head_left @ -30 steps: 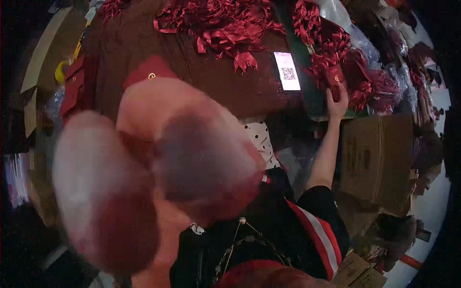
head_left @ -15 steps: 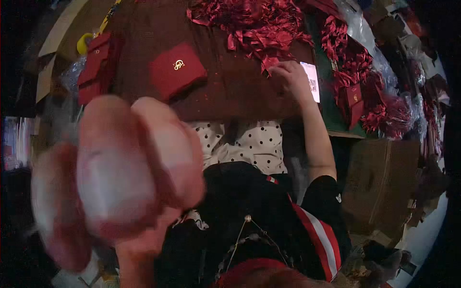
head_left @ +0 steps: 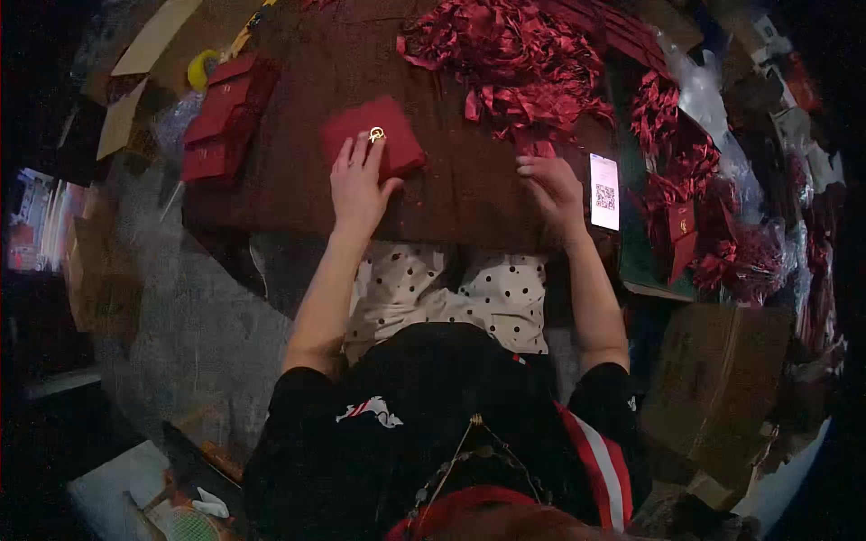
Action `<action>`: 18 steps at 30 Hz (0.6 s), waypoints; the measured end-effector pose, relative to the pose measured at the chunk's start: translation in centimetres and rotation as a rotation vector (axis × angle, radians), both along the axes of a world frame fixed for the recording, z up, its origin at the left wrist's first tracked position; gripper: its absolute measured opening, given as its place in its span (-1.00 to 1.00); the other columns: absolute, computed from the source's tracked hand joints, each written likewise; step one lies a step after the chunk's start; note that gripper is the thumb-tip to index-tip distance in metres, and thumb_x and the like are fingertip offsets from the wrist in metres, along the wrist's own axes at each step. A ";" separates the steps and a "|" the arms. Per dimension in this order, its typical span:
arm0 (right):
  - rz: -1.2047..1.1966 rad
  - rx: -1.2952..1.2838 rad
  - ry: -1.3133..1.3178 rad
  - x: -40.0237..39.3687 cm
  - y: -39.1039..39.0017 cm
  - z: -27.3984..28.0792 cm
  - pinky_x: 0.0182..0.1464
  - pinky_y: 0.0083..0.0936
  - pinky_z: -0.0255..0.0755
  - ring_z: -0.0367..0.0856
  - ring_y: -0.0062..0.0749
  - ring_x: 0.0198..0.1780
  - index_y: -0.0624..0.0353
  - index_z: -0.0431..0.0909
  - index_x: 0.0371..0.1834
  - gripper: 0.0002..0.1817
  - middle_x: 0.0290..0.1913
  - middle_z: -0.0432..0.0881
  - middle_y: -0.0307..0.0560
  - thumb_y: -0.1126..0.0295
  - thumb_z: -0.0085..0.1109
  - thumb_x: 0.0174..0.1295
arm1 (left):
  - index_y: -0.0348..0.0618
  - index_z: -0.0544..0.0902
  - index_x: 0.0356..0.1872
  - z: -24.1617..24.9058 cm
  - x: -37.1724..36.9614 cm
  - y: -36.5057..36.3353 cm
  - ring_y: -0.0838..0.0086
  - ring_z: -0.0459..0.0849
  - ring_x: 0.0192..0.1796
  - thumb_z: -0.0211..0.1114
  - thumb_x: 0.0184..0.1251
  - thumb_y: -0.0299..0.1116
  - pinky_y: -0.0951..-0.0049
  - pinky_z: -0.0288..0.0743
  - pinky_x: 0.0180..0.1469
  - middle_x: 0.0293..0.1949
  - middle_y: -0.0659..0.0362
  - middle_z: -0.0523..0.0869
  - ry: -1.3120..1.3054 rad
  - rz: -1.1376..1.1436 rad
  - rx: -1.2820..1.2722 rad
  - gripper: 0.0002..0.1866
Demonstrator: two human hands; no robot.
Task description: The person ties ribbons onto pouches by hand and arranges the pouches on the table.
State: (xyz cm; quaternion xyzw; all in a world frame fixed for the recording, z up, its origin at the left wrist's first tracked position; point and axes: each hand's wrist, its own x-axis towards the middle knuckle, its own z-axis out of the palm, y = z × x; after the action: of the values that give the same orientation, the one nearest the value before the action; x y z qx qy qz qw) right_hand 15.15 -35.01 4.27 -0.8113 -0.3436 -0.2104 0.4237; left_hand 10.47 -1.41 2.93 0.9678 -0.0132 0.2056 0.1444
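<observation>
A red box (head_left: 397, 126) with a gold emblem lies on the dark brown cloth-covered table. My left hand (head_left: 361, 180) rests on its near left part, fingers stretched out and the thumb apart, so it is open. My right hand (head_left: 552, 185) is at the near end of a heap of shiny red ribbons (head_left: 532, 68). Its fingers are closed on a red ribbon end (head_left: 537, 144), though the fingertips partly hide the grip. Just right of that hand lies a phone (head_left: 605, 191) with a QR code on its lit screen.
Stacked red boxes (head_left: 230, 117) stand at the left table edge, near a yellow tape roll (head_left: 200, 69). On the right are more red ribbons (head_left: 667, 153), another red box (head_left: 683, 234) and clear plastic wrap (head_left: 708, 90). A cardboard box (head_left: 722, 379) stands below on the right.
My left hand has moved from close before the camera down onto the red box. My right hand stays by the ribbon end. The view has shifted slightly.
</observation>
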 end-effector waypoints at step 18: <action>-0.020 0.584 -0.134 -9.3 0.3 7.0 -0.07 -0.45 0.52 0.58 -0.31 -0.09 0.30 0.60 -0.05 -0.79 -0.09 0.61 0.06 0.70 0.22 0.27 | -0.28 0.65 0.09 7.4 -3.8 -4.7 0.55 0.58 -0.02 0.31 0.45 -0.47 0.50 0.47 0.08 -0.08 0.18 0.71 -0.328 -0.099 -1.223 -0.75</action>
State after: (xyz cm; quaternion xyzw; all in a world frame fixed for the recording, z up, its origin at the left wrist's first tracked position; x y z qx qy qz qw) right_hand 5.89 -34.66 11.26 -0.6426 -0.2877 -0.3577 0.6135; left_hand 6.69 -6.09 10.29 0.6646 0.0398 0.3147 0.6765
